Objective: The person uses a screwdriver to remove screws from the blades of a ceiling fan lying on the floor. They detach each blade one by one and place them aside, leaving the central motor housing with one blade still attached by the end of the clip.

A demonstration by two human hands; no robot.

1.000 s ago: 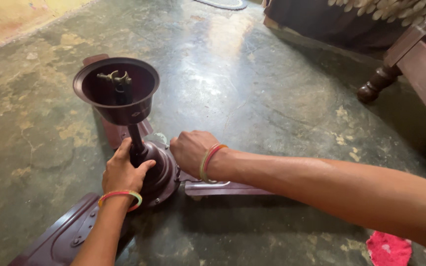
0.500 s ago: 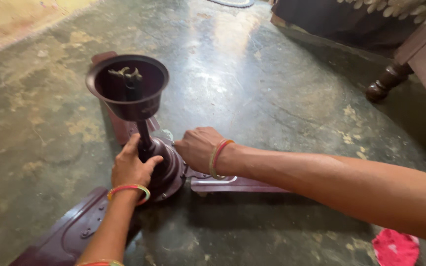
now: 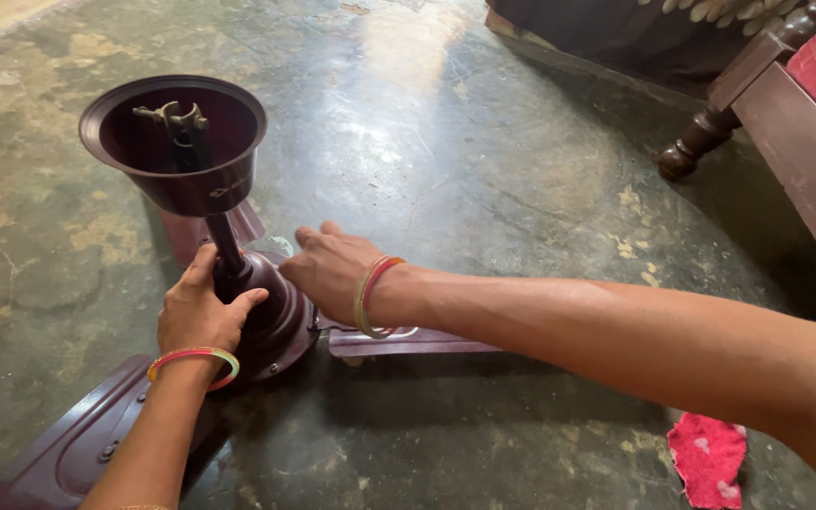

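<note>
Two hands work at the hub of a maroon ceiling fan (image 3: pixel 257 321) lying on the floor left of centre. The left hand (image 3: pixel 198 316) is closed around the base of the rod (image 3: pixel 224 250), thumb and fingers wrapping it where it meets the motor dome, likely to steady the fan so it does not rock or turn. The right hand (image 3: pixel 332 269) lies loosely open, fingers stretched toward the upper left, resting on the far side of the dome and holding nothing that can be seen; its fingertips seem to touch the housing near a pale bit behind it, though what that bit is cannot be told. Bangles (image 3: pixel 193 361) ring both wrists. Up the rod, the cup-shaped canopy (image 3: pixel 177 142) sits open side up at upper left, with a brass hanger clip (image 3: pixel 174 118) in its mouth. Blades fan out flat: one (image 3: pixel 77 444) toward the lower left corner, one (image 3: pixel 399 342) under the right forearm, a third behind the canopy. The floor (image 3: pixel 484 170) is dark polished cement, worn in yellowish patches, glaring at top centre. A red cloth (image 3: pixel 708 458) lies at lower right; a wooden furniture leg (image 3: pixel 696 146) and a red-cushioned seat fill the upper right.
</note>
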